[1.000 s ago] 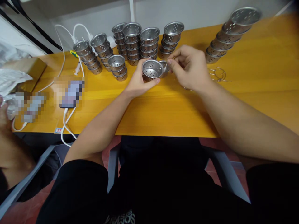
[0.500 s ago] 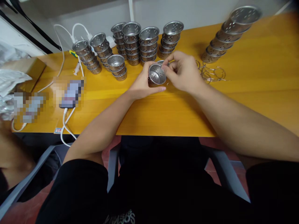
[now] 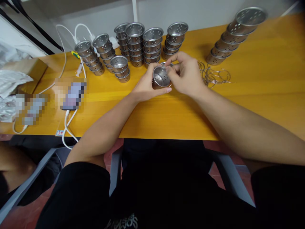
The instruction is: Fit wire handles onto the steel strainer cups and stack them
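Note:
My left hand [image 3: 149, 83] is closed round a small perforated metal cup [image 3: 161, 77], its open mouth tilted toward me. At the cup's right rim, my right hand [image 3: 184, 72] has thumb and forefinger pinched together. What sits between those fingertips is too small and covered to make out; a thin bit of wire shows just below them. Another metal cup stands partly hidden behind the held one. Loose bent wire rings [image 3: 215, 76] lie on the table right of my right hand.
Several stacks of perforated cups [image 3: 135, 44] line the table's back, and a taller leaning stack [image 3: 230, 39] stands at right. A short stack [image 3: 122, 69] is nearer. Left lie a phone [image 3: 73, 95] with white cables and a cardboard box [image 3: 35, 74]. Another person's leg shows at far left.
Both hands stay at the cup, with only a slight shift of the right fingers at its rim. The view has moved very slightly. At far left the other person's limb has shifted.

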Motion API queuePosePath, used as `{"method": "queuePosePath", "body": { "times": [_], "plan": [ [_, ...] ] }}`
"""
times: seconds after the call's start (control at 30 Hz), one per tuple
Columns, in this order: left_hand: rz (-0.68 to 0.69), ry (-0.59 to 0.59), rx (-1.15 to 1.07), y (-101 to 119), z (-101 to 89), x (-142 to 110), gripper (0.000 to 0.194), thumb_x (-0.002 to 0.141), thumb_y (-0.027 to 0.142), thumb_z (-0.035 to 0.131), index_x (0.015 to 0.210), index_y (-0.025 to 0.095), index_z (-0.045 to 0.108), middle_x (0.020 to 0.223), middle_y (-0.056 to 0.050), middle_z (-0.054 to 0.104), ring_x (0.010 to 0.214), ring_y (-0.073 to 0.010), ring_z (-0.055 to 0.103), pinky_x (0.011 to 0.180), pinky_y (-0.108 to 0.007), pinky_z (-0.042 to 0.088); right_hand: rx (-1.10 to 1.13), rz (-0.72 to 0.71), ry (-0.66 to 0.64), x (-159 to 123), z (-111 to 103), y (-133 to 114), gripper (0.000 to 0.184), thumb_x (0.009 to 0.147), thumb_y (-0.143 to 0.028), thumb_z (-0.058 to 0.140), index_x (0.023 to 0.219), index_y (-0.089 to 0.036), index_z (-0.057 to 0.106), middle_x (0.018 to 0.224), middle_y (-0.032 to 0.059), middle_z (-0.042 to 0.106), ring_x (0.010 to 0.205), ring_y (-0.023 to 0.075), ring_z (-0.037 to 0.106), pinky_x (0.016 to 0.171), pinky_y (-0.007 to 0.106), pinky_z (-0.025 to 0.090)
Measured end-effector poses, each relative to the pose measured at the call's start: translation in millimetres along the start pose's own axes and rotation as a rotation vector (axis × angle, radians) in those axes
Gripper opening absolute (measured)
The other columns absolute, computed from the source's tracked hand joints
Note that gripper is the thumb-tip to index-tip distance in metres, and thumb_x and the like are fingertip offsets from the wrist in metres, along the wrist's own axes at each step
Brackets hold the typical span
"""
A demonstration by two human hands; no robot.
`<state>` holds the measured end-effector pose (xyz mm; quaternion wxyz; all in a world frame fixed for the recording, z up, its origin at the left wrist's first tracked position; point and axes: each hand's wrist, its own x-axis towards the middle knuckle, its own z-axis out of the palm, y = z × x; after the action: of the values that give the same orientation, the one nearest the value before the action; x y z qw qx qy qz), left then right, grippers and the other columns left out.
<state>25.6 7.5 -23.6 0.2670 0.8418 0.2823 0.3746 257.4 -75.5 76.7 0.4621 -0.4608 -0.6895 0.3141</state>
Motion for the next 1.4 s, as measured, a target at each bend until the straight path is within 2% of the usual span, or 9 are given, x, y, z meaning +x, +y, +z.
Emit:
{"method": "queuePosePath", "body": {
  "times": [0.13,0.27,0.37,0.47,0.67,0.97,1.23,1.3,1.4],
  "plan": [
    [0.059,-0.004,-0.015,2.0,-1.0,-1.0,0.131,0.088,0.114,0.093,0.177,0.033,0.044,0.168,-0.014,0.07,0.157,-0.0418,0.079,0.144,-0.064,0.059,0.016,0.003,-0.036,0.6,0.7,-2.1,0.05,0.104,-0.081,0.095,0.105,-0.037,0.072,0.075,-0.0003,0.058,0.069,0.0264,0.045,0.073,0.047,0.042],
    [0.054,-0.008,-0.049,-7.0,-1.3,0.1,0.117,0.097,0.112,0.086,0.174,0.031,0.05,0.157,-0.011,0.075,0.146,-0.0384,0.083,0.139,-0.065,0.063,0.083,0.004,-0.066,1.9,-3.6,-4.5,0.052,0.102,-0.086,0.096,0.098,-0.038,0.077,0.078,0.002,0.064,0.072,0.0275,0.048,0.072,0.048,0.044],
    [0.024,-0.011,-0.104,-14.2,-6.7,1.3,0.102,0.105,0.11,0.078,0.165,0.029,0.06,0.147,-0.009,0.077,0.137,-0.0347,0.084,0.136,-0.065,0.064,0.179,-0.011,-0.185,3.4,-11.9,-6.4,0.066,0.092,-0.101,0.101,0.094,-0.038,0.08,0.079,0.0028,0.069,0.07,0.0267,0.052,0.068,0.047,0.044],
    [0.018,-0.051,-0.127,-18.5,-13.0,0.4,0.1,0.104,0.108,0.081,0.163,0.03,0.063,0.149,-0.009,0.076,0.143,-0.0364,0.081,0.138,-0.065,0.061,0.215,-0.029,-0.305,5.2,-17.5,-4.3,0.074,0.079,-0.105,0.111,0.092,-0.038,0.081,0.077,0.0008,0.068,0.066,0.0246,0.054,0.065,0.044,0.044],
    [0.054,-0.039,-0.052,-26.6,-10.6,-2.4,0.104,0.106,0.094,0.089,0.177,0.028,0.051,0.161,-0.012,0.068,0.16,-0.0411,0.074,0.147,-0.069,0.053,0.286,0.01,-0.237,7.7,-12.1,5.9,0.08,0.065,-0.103,0.119,0.086,-0.038,0.079,0.075,0.0002,0.064,0.063,0.0238,0.05,0.059,0.042,0.039],
    [0.046,-0.037,-0.004,-20.3,-7.8,-1.2,0.102,0.108,0.094,0.087,0.175,0.028,0.049,0.165,-0.013,0.068,0.162,-0.0418,0.072,0.151,-0.068,0.049,0.337,-0.045,-0.231,8.9,-4.8,3.0,0.073,0.067,-0.096,0.122,0.081,-0.037,0.08,0.073,0.0014,0.063,0.07,0.024,0.045,0.068,0.046,0.037],
    [-0.004,-0.042,-0.01,-5.0,-10.2,-3.0,0.097,0.111,0.093,0.085,0.174,0.028,0.05,0.164,-0.013,0.069,0.163,-0.0416,0.074,0.15,-0.067,0.052,0.237,-0.093,-0.198,8.1,-4.3,15.9,0.081,0.07,-0.107,0.115,0.09,-0.035,0.085,0.087,0.0028,0.077,0.079,0.0268,0.06,0.071,0.047,0.053],
    [-0.033,-0.032,-0.013,-3.5,-10.4,-3.5,0.098,0.112,0.092,0.083,0.177,0.029,0.047,0.166,-0.013,0.069,0.163,-0.041,0.074,0.149,-0.066,0.053,0.185,-0.133,-0.139,7.9,-3.7,22.1,0.079,0.077,-0.109,0.109,0.101,-0.037,0.087,0.097,0.0032,0.082,0.086,0.029,0.066,0.076,0.049,0.062],
    [-0.032,-0.007,-0.03,-6.7,-11.8,-3.8,0.105,0.112,0.096,0.081,0.182,0.028,0.041,0.169,-0.016,0.068,0.163,-0.0407,0.074,0.148,-0.066,0.053,0.111,-0.197,-0.041,6.9,-5.3,27.2,0.065,0.099,-0.103,0.097,0.114,-0.04,0.087,0.11,0.0045,0.085,0.095,0.0315,0.072,0.091,0.055,0.07]
  ]
}}
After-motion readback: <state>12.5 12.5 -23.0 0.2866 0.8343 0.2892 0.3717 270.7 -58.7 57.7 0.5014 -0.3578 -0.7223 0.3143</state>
